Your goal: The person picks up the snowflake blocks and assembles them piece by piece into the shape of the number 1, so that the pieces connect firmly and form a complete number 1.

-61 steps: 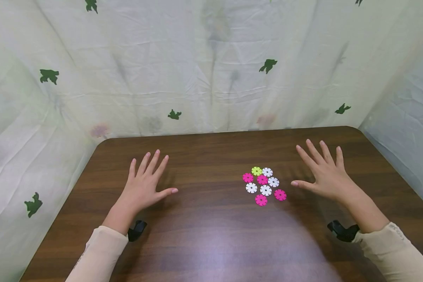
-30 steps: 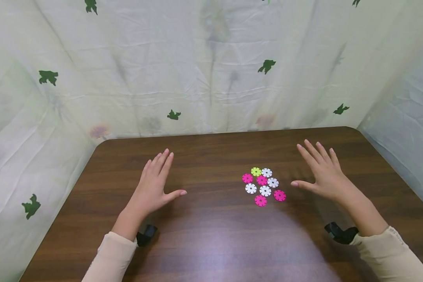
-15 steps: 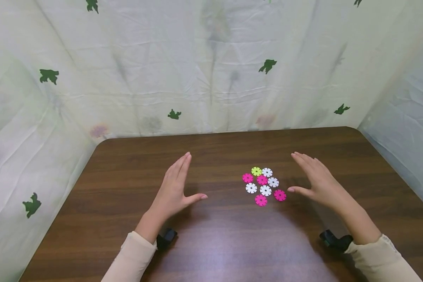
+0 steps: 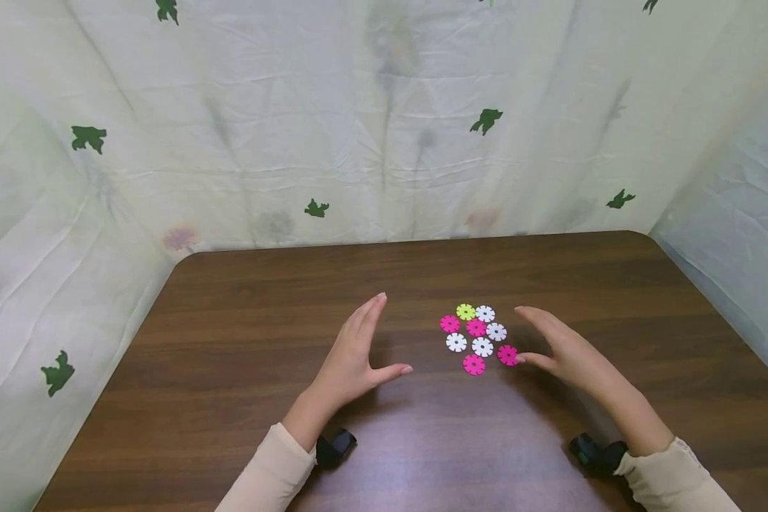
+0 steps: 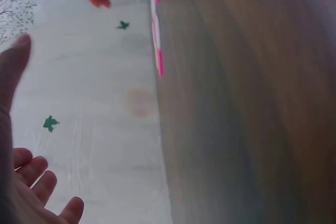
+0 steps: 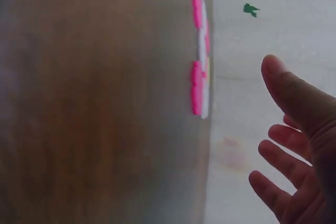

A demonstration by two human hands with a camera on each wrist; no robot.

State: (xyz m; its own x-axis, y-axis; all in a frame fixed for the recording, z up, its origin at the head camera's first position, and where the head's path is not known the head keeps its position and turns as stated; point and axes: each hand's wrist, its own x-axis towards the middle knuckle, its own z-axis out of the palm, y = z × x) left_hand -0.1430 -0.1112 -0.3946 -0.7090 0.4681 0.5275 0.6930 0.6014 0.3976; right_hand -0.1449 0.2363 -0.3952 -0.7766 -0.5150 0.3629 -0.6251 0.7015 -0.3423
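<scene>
Several flat notched discs lie in a loose cluster on the brown table: a yellow disc (image 4: 466,312) at the back, white discs (image 4: 483,347) and pink discs (image 4: 474,365) around it. To the left of the cluster, my left hand (image 4: 348,359) is held with fingers straight and thumb spread, holding nothing. My right hand (image 4: 572,355) is just right of the cluster, its thumb tip at the edge of the rightmost pink disc (image 4: 508,355); whether it touches is unclear. In the right wrist view the discs (image 6: 197,87) appear edge-on, apart from the hand (image 6: 299,156).
The wooden table (image 4: 230,306) has rounded back corners. Behind it and at both sides hangs a pale cloth (image 4: 249,128) with green leaf-like patches. A black device (image 4: 336,448) is at the left wrist and another (image 4: 595,454) at the right.
My left hand has moved right, toward the discs, and its fingers have drawn together. My right hand has shifted slightly left and nearer, its fingers also closer together. The discs have not moved.
</scene>
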